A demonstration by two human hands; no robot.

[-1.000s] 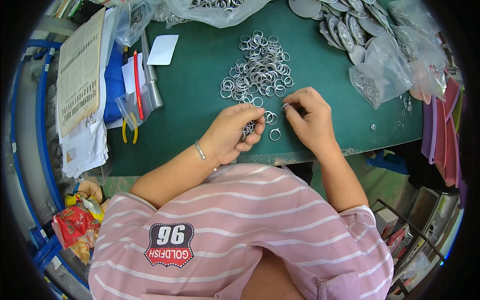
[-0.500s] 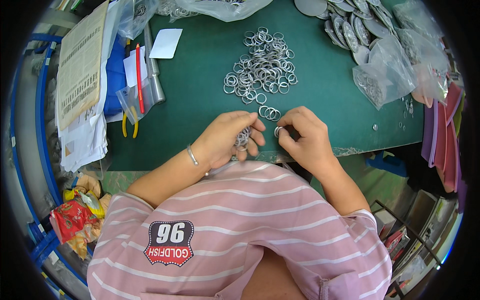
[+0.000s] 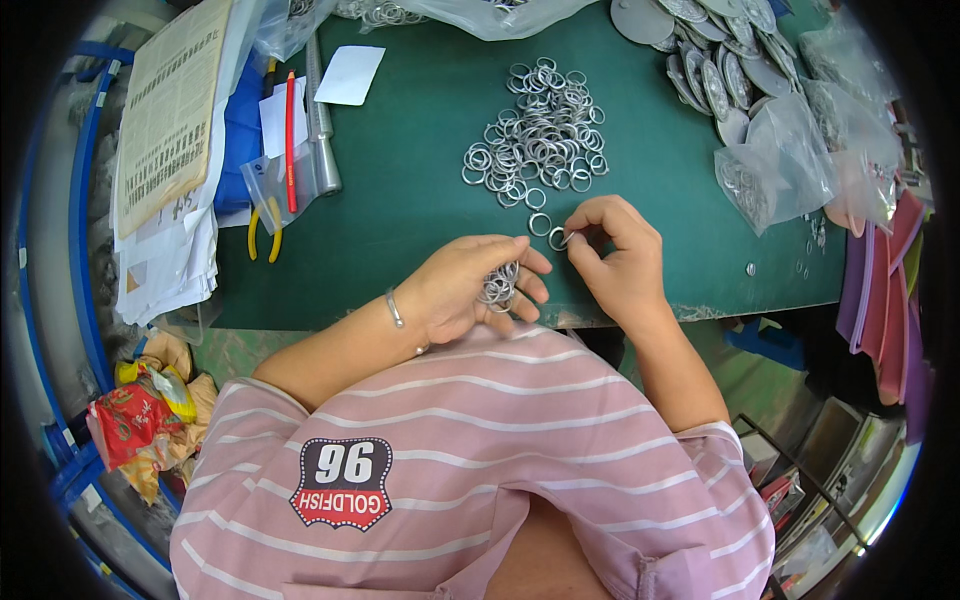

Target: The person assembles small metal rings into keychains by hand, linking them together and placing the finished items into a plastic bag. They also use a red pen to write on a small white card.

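My left hand [image 3: 462,285] is turned palm up with its fingers curled, cradling a bunch of silver metal rings [image 3: 499,288] close to the table's front edge. Just to its right, my right hand [image 3: 622,252] pinches a single ring [image 3: 557,239] between thumb and forefinger, low over the table. One loose ring [image 3: 540,224] lies right beside that one. Farther back spreads a heap of similar rings [image 3: 550,135], with a few strays at its near end.
On the green table [image 3: 400,130] a pile of flat metal discs [image 3: 720,80] and clear bags [image 3: 775,170] occupy the right. At left lie a metal rod [image 3: 322,150], red pencil [image 3: 291,145], yellow-handled tool [image 3: 264,235], white card [image 3: 350,75] and paper stack [image 3: 165,250].
Fewer loose rings lie in front of my hands. My right hand has turned and moved slightly forward, with its pinched ring now low by the table. The whole view has shifted slightly.
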